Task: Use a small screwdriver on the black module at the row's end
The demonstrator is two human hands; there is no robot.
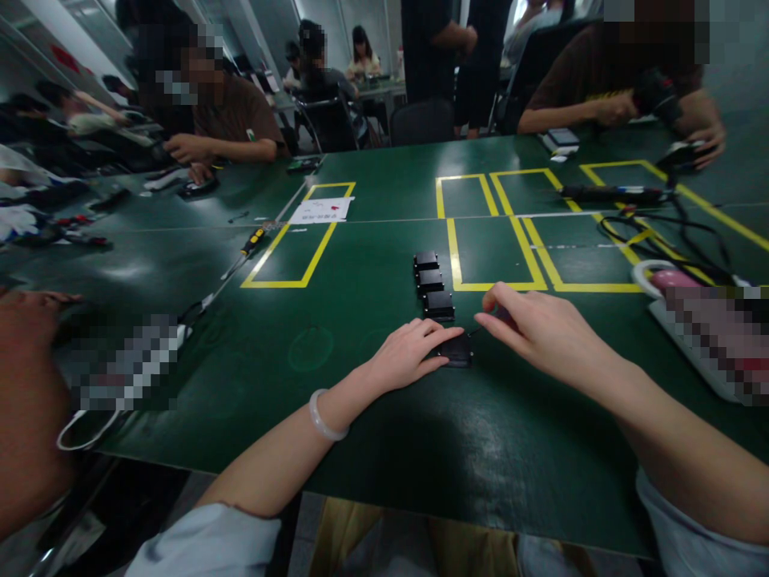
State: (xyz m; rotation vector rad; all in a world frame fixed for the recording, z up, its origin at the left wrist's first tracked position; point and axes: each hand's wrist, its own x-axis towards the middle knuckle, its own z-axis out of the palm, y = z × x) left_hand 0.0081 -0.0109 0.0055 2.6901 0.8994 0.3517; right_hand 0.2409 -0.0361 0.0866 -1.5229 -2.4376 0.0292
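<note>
Near the table's middle, a small black box (457, 351) lies flat with tiny bright studs at its edges. My left hand (414, 346) steadies it from the left, thumb and fingers closed against its side and top. A thin dark rod (476, 329) reaches toward the box's upper right corner from my right hand (521, 320), whose thumb and forefinger are pinched together on it. The rod's kind is hidden by the fingers. Just beyond, similar black boxes (438, 304) stand in a row running away from me.
Yellow tape outlines (498, 286) mark the green table (372, 433). On the right are a black electric screwdriver (618, 195), cables (678, 232) and a white tray (690, 344). A yellow-black screwdriver (253, 241) and a paper sheet (323, 210) lie left. Co-workers sit opposite; another person's arm (30, 401) is at left.
</note>
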